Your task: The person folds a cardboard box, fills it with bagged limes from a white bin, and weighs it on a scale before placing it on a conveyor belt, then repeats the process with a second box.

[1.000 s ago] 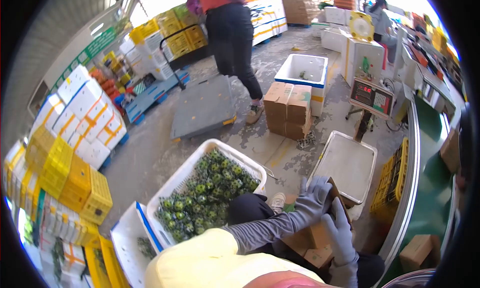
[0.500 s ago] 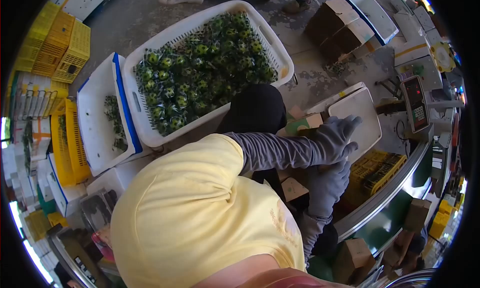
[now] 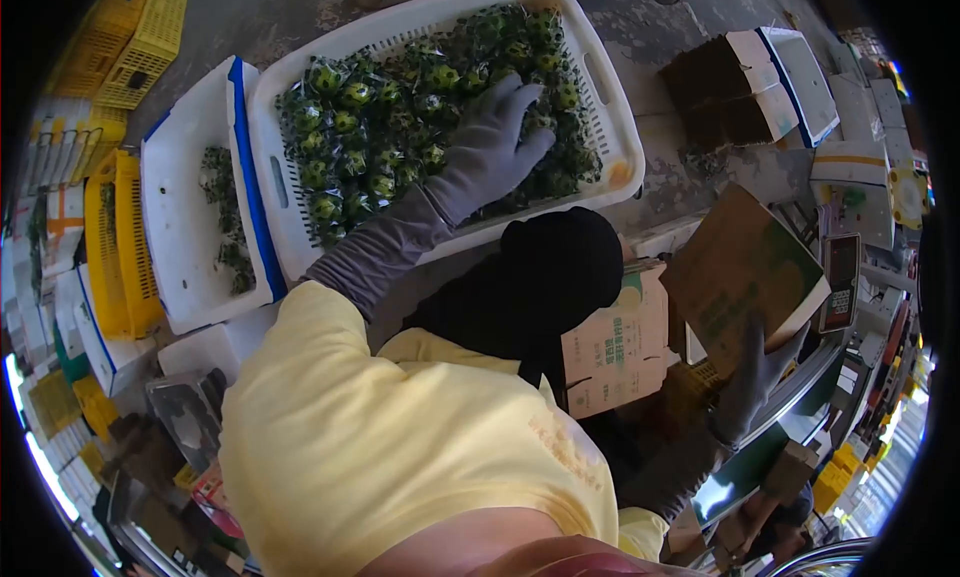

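The wrapped green fruits are lying heaped in the big white crate ahead of my knees, with a smaller white tub touching its left wall and yellow crates sitting further left. I am resting my gloved left hand on top of the pile, fingers spread flat, closing on nothing. Moving right, a printed carton is sitting by my dark-trousered knee. At the far right I am gripping a flat brown cardboard box in my right hand, fingers curled round its lower edge, holding it tilted beside the scale display.
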Available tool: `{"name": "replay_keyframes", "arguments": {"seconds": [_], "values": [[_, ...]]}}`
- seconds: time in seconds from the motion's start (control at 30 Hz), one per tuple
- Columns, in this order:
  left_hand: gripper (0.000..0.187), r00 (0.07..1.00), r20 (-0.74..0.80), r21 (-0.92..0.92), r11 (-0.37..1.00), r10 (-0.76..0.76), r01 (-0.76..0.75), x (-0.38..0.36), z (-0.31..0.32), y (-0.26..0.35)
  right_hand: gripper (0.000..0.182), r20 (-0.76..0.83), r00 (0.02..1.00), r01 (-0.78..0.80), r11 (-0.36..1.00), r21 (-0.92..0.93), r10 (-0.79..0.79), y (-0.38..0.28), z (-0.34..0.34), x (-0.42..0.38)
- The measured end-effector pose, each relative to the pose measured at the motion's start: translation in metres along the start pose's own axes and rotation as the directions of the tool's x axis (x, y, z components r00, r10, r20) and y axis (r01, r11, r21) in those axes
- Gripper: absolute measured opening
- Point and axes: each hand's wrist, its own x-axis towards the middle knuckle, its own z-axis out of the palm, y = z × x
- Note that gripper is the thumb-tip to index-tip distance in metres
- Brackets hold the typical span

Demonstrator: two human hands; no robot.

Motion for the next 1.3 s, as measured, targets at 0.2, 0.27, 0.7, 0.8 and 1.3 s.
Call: {"name": "replay_keyframes", "arguments": {"seconds": [0.2, 0.27, 0.7, 0.8, 1.3], "values": [[0.079, 0.975, 0.17, 0.261, 0.961, -0.141, 0.093, 0.072, 0.029, -0.108, 0.082, 0.156, 0.974, 0.138, 0.974, 0.181, -0.167, -0.034, 0.095, 0.061], [0.083, 0.993, 0.116, 0.33, 0.944, -0.025, -0.015, 0.129, 0.05, -0.117, 0.08, 0.215, 0.967, 0.092, 0.973, 0.211, -0.138, -0.045, 0.119, 0.06], [0.071, 0.644, 0.719, 0.464, 0.87, -0.262, -0.164, 0.281, 0.13, -0.14, 0.052, 0.324, 0.941, -0.007, 0.949, 0.315, -0.1, -0.029, 0.152, 0.073], [0.075, 0.627, 0.723, 0.527, 0.819, -0.291, -0.227, 0.268, 0.123, -0.125, 0.065, 0.35, 0.933, -0.054, 0.931, 0.362, -0.082, -0.022, 0.16, 0.072], [0.071, 0.554, 0.787, 0.505, 0.8, -0.271, -0.325, 0.126, 0.013, -0.111, 0.069, 0.559, 0.824, -0.12, 0.935, 0.334, -0.094, -0.021, 0.196, 0.084]]}}
